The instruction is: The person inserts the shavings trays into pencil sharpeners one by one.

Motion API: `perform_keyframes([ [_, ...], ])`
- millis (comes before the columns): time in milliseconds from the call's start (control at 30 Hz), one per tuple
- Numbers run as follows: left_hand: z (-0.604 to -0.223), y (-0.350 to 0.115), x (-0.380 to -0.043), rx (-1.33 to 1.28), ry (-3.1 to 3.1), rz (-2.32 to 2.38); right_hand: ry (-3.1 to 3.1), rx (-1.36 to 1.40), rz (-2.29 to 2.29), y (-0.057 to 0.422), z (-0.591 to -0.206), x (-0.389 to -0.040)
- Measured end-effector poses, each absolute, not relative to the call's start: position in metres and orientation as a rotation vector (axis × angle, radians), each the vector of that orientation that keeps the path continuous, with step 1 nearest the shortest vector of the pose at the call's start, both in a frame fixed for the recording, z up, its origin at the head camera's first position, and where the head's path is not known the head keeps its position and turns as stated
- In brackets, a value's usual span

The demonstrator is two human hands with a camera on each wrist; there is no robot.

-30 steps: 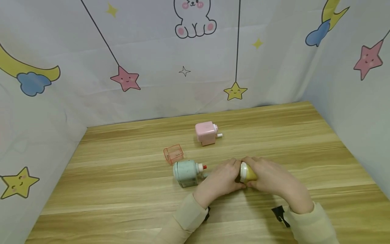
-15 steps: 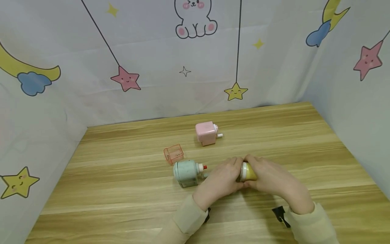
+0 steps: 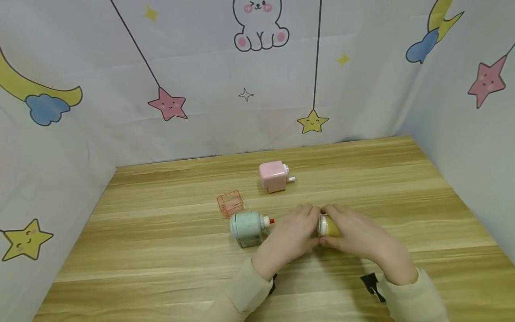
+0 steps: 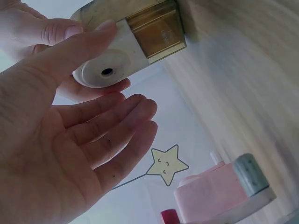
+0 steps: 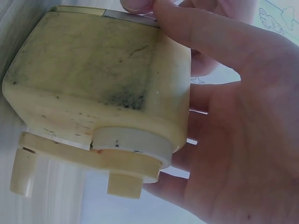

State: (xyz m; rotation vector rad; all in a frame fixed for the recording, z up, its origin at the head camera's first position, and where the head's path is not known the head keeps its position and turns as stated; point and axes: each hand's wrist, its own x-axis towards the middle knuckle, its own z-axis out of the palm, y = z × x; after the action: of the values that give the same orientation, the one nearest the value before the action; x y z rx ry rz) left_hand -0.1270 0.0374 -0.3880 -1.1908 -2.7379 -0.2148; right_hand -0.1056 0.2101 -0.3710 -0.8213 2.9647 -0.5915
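My right hand (image 3: pixel 358 230) holds a yellow crank pencil sharpener (image 5: pixel 88 74), its thumb on one side and fingers on the opposite side. In the right wrist view, dark smudges mark the yellow body, and its crank handle (image 5: pixel 65 151) sticks out at the bottom left. My left hand (image 3: pixel 287 235) meets the sharpener's white front end. In the left wrist view, the left thumb lies over the edge of the white front (image 4: pixel 110 65) with its round pencil hole. The other left fingers (image 4: pixel 114 130) extend past it, loosely bent. Whether their tips touch the sharpener I cannot tell.
Left of my hands stands a mint-green sharpener (image 3: pixel 246 229) with a red-tipped knob. Farther back are a pink crank sharpener (image 3: pixel 273 176) and a clear, red-edged drawer (image 3: pixel 230 203). A printed cloth (image 3: pixel 209 129) hangs along the back and sides of the wooden tabletop (image 3: pixel 153 250).
Both hands stay around the yellow sharpener. The left hand's position changes slightly, and the gap between the two thumbs has narrowed. The other sharpeners stay in place; the whole view has shifted a little.
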Motion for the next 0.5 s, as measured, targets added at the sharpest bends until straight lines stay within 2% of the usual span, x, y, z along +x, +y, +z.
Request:
perform_keyframes([
  [500,-0.377,0.029,-0.125,-1.154,-2.703,-0.189,3.014,-0.859,-0.586,0.208,-0.370,-0.108],
])
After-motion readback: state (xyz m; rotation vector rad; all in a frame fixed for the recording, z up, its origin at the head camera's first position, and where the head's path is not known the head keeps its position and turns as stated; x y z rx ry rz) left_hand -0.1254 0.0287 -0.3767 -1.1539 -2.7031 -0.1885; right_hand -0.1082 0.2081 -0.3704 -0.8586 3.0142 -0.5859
